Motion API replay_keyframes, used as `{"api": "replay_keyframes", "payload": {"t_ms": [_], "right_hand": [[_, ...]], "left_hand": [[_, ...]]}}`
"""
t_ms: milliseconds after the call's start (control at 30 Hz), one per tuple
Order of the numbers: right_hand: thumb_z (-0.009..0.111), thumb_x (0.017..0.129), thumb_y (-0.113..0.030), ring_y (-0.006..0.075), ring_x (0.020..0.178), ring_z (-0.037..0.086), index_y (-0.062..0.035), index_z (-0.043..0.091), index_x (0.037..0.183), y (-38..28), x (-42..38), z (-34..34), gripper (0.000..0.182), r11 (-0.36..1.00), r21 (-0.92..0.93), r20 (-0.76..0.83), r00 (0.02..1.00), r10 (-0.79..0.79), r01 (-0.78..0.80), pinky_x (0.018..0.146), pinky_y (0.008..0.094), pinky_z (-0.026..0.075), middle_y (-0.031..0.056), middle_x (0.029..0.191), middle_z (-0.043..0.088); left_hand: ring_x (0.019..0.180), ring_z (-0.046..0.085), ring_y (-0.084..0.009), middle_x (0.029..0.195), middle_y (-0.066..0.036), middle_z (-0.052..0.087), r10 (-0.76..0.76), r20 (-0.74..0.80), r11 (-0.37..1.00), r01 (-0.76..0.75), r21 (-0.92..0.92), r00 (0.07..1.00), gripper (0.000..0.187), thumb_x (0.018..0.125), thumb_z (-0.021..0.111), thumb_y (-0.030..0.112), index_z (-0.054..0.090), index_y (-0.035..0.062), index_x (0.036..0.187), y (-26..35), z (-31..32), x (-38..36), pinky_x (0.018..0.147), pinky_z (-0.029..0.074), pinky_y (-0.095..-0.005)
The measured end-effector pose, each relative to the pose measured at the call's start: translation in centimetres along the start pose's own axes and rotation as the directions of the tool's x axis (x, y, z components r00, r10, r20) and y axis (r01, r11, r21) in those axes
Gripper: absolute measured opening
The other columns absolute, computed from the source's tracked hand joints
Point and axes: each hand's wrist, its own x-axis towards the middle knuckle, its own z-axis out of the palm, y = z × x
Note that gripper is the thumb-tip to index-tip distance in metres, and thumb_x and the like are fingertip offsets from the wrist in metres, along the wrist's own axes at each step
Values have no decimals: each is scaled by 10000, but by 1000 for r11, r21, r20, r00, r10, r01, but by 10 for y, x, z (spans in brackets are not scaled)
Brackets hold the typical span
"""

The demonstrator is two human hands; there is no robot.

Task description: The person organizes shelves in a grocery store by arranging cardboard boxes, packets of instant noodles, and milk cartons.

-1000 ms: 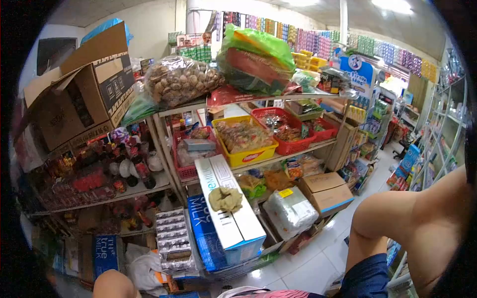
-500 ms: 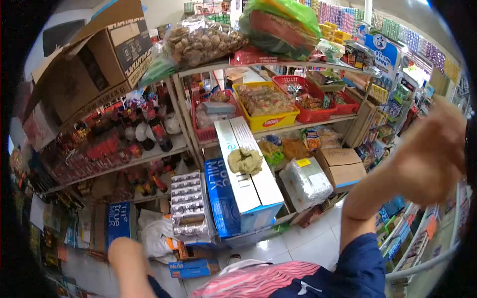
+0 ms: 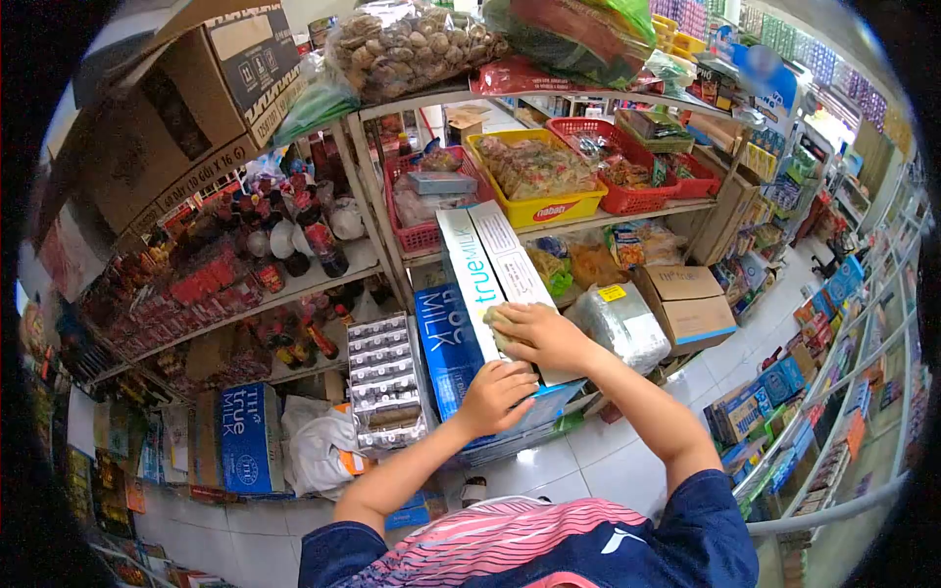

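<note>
A white-topped TH true MILK carton [image 3: 477, 284] lies on a stack of blue milk cartons [image 3: 441, 343]. On its top is a crumpled greenish-yellow cloth [image 3: 496, 323], mostly covered by my right hand [image 3: 534, 336], whose fingers curl over it and press it down. My left hand [image 3: 498, 396] rests at the near edge of the same carton, fingers stretched out and holding nothing visible. Left of the carton stands a plastic-wrapped pack of small bottles or cartons [image 3: 384, 377]. To its right is a silvery wrapped bundle [image 3: 620, 328].
Behind the carton, shelves hold a yellow basket [image 3: 544, 211] and red baskets [image 3: 627, 201] of packaged goods. An open cardboard box [image 3: 176, 127] sits high at the left. A brown carton [image 3: 686, 309] stands right of the bundle. Glass shelving [image 3: 833, 392] lines the right side.
Both hands have come in from the sides to the carton. My right hand has come down onto the cloth; my left hand has reached the carton's near edge.
</note>
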Motion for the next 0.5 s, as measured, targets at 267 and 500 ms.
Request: {"api": "replay_keyframes", "payload": {"t_ms": [267, 500], "right_hand": [[499, 809, -243, 315, 1156, 410, -75, 506, 1181, 35, 20, 0, 409, 999, 18, -26, 999, 30, -30, 959, 399, 308, 170, 1238, 457], [511, 803, -307, 335, 1142, 417, -76, 518, 1169, 130, 119, 23, 433, 996, 37, -87, 993, 79, -76, 959, 378, 325, 184, 1222, 467]], "left_hand": [[814, 579, -214, 849, -33, 644, -140, -331, 989, 113, -98, 933, 88, 732, 580, 137, 637, 78, 765, 3, 23, -5, 708, 410, -344], [824, 579, -211, 881, -45, 636, -34, -289, 999, 21, -49, 957, 125, 697, 592, 125, 639, 72, 799, -11, 21, -9, 690, 426, -340]]}}
